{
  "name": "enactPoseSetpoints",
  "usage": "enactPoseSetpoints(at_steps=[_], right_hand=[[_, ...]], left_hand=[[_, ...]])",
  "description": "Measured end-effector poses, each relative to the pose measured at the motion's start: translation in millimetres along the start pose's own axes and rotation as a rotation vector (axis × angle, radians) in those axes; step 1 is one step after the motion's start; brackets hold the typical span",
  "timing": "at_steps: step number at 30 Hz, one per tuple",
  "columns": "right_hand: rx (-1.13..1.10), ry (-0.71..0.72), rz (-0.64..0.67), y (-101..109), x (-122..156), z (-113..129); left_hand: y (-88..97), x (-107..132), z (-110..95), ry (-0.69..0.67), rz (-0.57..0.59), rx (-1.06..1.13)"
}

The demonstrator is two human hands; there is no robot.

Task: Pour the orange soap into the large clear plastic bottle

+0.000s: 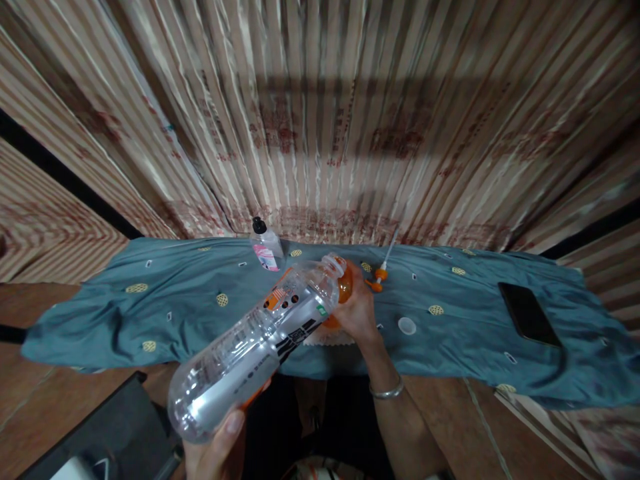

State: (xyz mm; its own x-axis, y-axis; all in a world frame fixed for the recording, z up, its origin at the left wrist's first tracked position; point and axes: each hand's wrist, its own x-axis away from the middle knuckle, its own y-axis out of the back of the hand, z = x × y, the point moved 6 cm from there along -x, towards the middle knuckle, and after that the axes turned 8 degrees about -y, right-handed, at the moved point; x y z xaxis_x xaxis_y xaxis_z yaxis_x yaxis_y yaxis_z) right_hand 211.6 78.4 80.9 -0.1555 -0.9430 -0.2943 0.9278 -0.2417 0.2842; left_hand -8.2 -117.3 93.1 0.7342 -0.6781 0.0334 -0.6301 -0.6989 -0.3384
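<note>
My left hand [220, 440] grips a large clear plastic bottle [250, 353] near its base. The bottle is tilted, with its open mouth up and to the right and a silver and orange label on its side. My right hand [357, 307] is wrapped round an orange bottle [345, 285], mostly hidden behind the hand and the clear bottle. The clear bottle's mouth is over or beside the orange bottle's top; I cannot tell whether they touch. To the right lies an orange pump head [380, 277] with a pale tube.
A small clear bottle with a black cap [267, 247] stands at the back left. A translucent round lid [407, 325] and a black phone [529, 313] lie on the blue-green cloth [190, 333]. Behind hangs a striped curtain [320, 133]; a dark stool-like surface [120, 427] is lower left.
</note>
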Motion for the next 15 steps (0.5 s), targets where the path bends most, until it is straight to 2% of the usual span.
enactPoseSetpoints(at_steps=[7,12,15], right_hand=[[-0.004,-0.011,0.018,-1.5,0.2,-7.0],[0.021,-0.013,0.000,-1.4,1.0,-5.8],[0.021,0.004,-0.011,0.6,1.4,-2.7]], left_hand=[[5.5,1.1,1.0,0.037,-0.013,-0.045],[3.7,-7.0,-5.8,-0.018,0.007,-0.052],[4.2,-12.2,-6.3,-0.005,0.018,-0.047]])
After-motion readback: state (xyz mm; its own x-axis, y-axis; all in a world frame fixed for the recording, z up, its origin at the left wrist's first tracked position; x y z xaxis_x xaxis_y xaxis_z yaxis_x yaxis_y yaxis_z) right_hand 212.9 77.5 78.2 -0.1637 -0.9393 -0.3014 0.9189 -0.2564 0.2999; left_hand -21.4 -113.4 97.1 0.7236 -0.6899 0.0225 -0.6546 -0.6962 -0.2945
